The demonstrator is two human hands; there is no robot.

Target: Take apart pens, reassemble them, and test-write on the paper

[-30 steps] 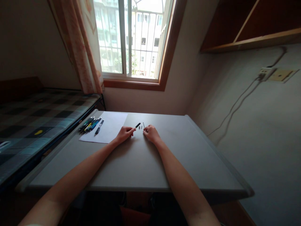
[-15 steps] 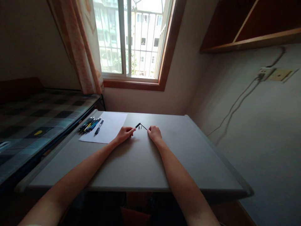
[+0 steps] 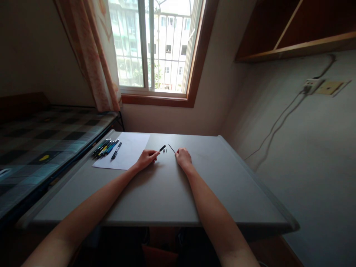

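My left hand (image 3: 147, 158) is closed around a dark pen barrel (image 3: 162, 148), whose free end points up and to the right. Between the thumb and fingers of my right hand (image 3: 183, 157) is a thin dark pen refill (image 3: 171, 148), its tip angled up to the left. A small gap separates the barrel from the refill. On the desk between my hands lie two tiny pen parts (image 3: 164, 151), too small to make out fully.
A white sheet of paper (image 3: 133, 148) lies on the left of the grey desk (image 3: 155, 200). Several pens (image 3: 104, 149) are heaped at its left side, with one black pen (image 3: 116, 150) apart from them. A bed (image 3: 55, 137) stands left; a wall is at the right.
The refill tip has come away from the end of the barrel, leaving a gap between them. Both hands stay in nearly the same place.
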